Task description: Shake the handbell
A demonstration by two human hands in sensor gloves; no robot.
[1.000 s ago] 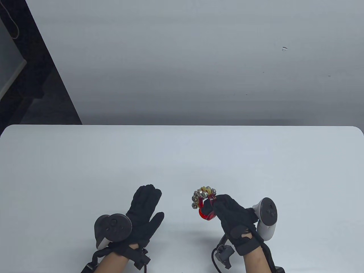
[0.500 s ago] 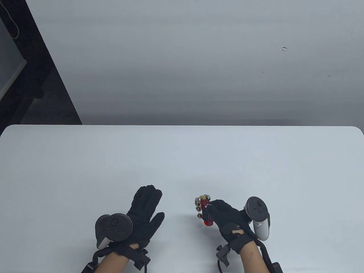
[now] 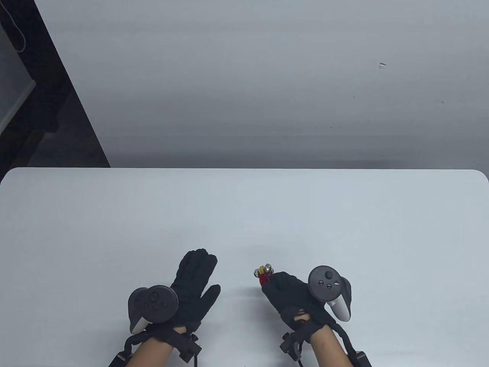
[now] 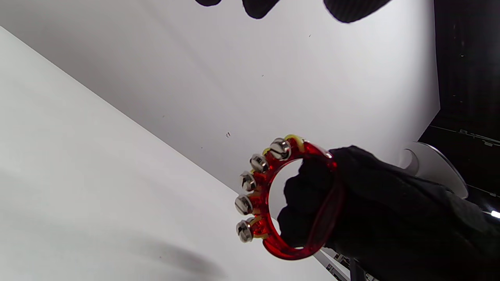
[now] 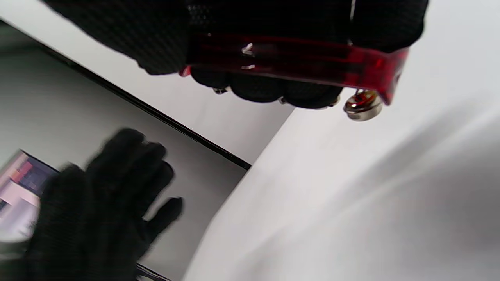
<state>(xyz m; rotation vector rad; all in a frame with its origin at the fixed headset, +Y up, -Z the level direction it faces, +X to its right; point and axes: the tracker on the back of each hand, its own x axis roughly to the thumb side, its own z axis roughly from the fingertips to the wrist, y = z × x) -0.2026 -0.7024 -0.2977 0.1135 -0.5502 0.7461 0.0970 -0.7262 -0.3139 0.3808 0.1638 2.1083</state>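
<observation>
The handbell point(image 3: 263, 273) is a clear red plastic ring with several silver jingle bells on its outer arc. My right hand point(image 3: 287, 293) grips its handle side and holds it above the white table point(image 3: 244, 214) near the front edge. In the left wrist view the handbell point(image 4: 265, 195) shows as a full ring with my right hand's fingers point(image 4: 308, 203) through it. In the right wrist view the red handle point(image 5: 297, 54) lies across my closed fingers. My left hand point(image 3: 193, 284) is open and flat, empty, to the left of the bell; it also shows in the right wrist view point(image 5: 97, 203).
A grey wall point(image 3: 267, 76) rises behind the table's far edge. A dark gap point(image 3: 42, 114) lies at the far left beyond the table.
My right hand has rolled leftward and dropped slightly with the handbell, so less of the ring shows and the tracker now faces up. My left hand has not moved.
</observation>
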